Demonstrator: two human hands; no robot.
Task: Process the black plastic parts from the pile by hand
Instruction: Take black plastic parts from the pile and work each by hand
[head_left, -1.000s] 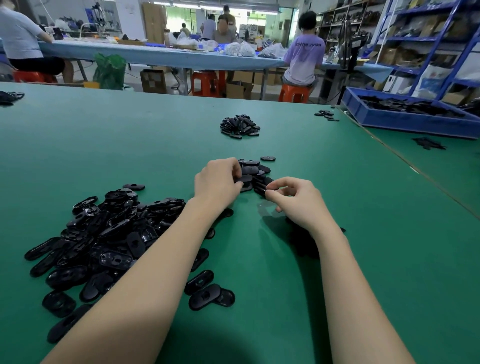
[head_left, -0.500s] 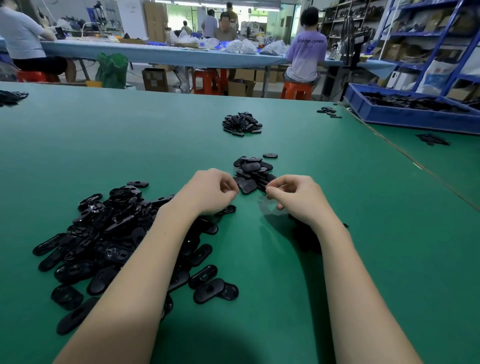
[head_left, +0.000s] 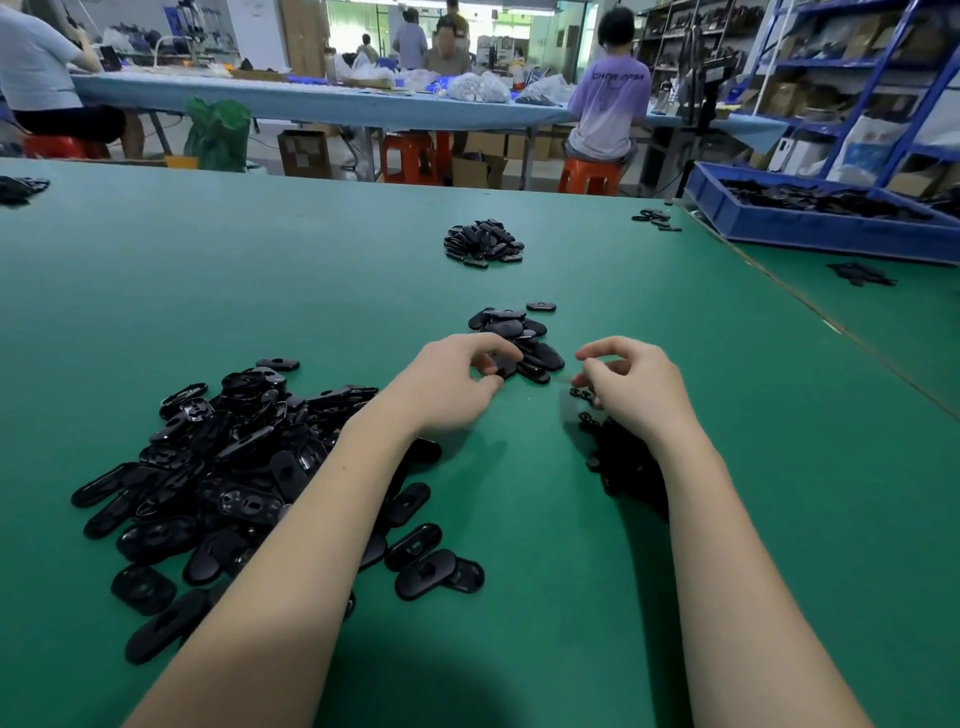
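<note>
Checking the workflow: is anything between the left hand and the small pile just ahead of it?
Nothing visible: the left hand pinches a black part at the near edge of the small pile.

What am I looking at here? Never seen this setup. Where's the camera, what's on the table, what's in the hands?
There is no robot: a person works bare-handed, and the single picture comes from a wide-angle camera on their head, looking forward and down. The surface is a green table. At the left lies the big pile of black plastic parts, flat oval pieces. Just beyond the hands sits a smaller heap, another heap lies farther back, and a blue bin of dark parts stands at the far right. The left hand pinches a black part at the near edge of the smaller heap. The right hand has curled fingers, seemingly pinching something small; I cannot tell what. Small dark bits lie under its wrist. Other workers sit behind.
</note>
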